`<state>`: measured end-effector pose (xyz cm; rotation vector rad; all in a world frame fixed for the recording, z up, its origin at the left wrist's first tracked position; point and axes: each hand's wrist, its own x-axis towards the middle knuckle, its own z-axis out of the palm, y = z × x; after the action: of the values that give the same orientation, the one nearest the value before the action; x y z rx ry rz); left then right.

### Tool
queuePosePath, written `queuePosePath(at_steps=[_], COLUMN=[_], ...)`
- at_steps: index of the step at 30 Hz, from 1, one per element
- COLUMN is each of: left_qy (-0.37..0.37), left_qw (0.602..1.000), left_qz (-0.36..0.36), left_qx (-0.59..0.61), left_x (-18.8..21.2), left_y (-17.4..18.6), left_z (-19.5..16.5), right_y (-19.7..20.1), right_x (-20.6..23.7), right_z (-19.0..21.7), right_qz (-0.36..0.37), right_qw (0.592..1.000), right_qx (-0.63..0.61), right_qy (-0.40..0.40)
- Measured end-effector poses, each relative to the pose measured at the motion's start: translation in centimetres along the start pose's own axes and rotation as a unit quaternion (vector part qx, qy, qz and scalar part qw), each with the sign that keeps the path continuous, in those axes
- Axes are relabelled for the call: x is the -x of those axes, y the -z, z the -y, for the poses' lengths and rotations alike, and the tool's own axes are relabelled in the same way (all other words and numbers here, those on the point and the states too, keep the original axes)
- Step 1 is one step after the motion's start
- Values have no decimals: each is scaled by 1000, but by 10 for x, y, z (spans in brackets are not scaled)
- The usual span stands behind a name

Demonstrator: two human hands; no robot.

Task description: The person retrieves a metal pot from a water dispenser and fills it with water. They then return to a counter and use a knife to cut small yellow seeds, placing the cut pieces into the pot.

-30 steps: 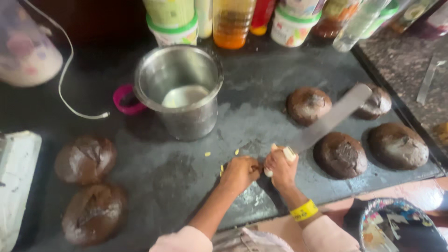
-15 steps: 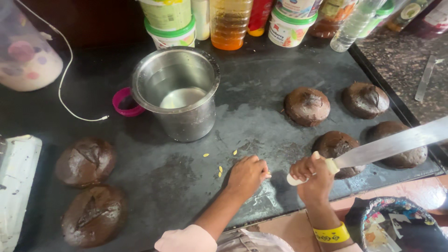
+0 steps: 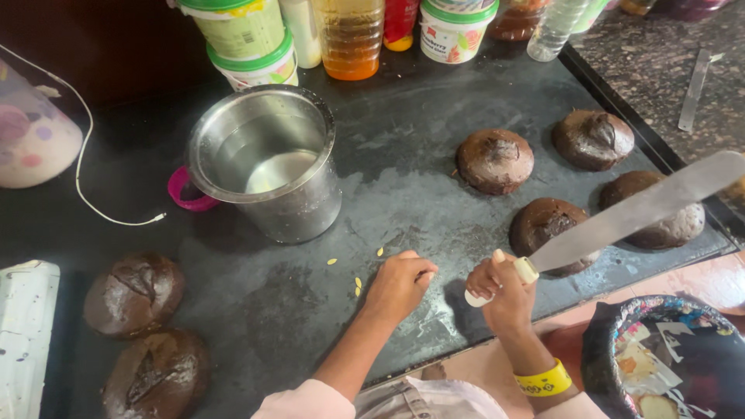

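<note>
My right hand (image 3: 504,291) grips the white handle of a long flat metal spatula (image 3: 644,208); its blade points up and to the right, over two of the dark brown domed cakes (image 3: 551,225). My left hand (image 3: 400,283) rests on the black counter (image 3: 403,178) with its fingers curled, beside several small yellow crumbs (image 3: 357,283). More cakes lie at the right, one (image 3: 494,159) near the middle and one (image 3: 594,138) behind. Two cakes (image 3: 133,293) lie at the left front.
A steel pot (image 3: 268,159) with a little liquid stands mid-counter, a pink ring (image 3: 186,198) beside it. Tubs, jars and bottles (image 3: 349,35) line the back. A white cable (image 3: 85,186) trails at left. A patterned bag (image 3: 660,357) is at the lower right.
My right hand swung the spatula blade from pointing up across the cakes to lying lower toward the right, and moved slightly right. My left hand stayed on the counter.
</note>
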<state>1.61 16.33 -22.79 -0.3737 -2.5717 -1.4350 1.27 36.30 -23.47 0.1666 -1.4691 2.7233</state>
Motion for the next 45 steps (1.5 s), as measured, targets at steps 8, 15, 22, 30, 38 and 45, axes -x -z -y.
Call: queuePosePath(at_steps=[8, 15, 22, 30, 38, 45], left_qy=[14, -21, 112, 54, 118, 120], left_qw=[998, 1000, 989, 993, 970, 969], left_qz=[34, -9, 16, -38, -40, -80], left_qx=[-52, 16, 100, 94, 209, 202], left_x=[-3, -1, -3, -1, -3, 2], left_y=[1, 3, 8, 12, 19, 11], left_z=[3, 3, -3, -9, -21, -22], right_y=[-5, -5, -8, -16, -23, -30], right_x=[1, 0, -10, -23, -18, -17], right_z=[-1, -1, 0, 5, -2, 3], right_qz=[14, 13, -16, 89, 59, 73], right_qw=[1000, 1000, 992, 898, 859, 827], right_qx=[16, 12, 111, 432, 508, 558], right_qy=[6, 0, -50, 10, -33, 4])
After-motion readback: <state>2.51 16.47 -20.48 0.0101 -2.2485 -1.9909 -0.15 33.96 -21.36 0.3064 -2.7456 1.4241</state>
